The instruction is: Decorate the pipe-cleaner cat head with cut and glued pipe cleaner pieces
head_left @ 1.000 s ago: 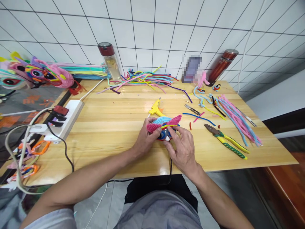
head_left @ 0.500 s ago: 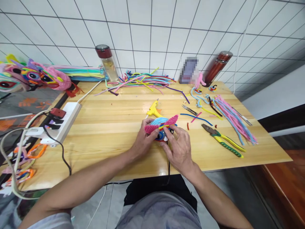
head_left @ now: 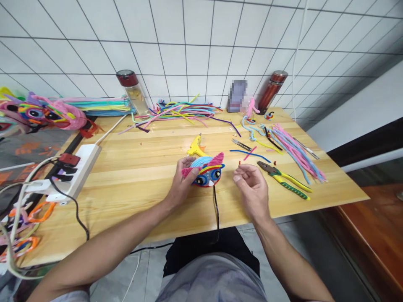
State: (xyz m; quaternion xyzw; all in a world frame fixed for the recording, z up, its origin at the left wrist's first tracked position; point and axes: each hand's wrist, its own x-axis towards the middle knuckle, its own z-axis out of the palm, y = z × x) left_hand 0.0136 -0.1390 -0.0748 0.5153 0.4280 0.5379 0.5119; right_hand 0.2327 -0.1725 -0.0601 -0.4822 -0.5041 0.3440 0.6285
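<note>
Resting btwn L fingers, pink-eared craft head, R fingers apart.

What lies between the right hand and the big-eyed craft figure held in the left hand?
In the head view, only a strip of bare wooden tabletop shows between the right hand and the craft figure.

There are two bottles, one glue gun, one power strip and one held figure.
</note>
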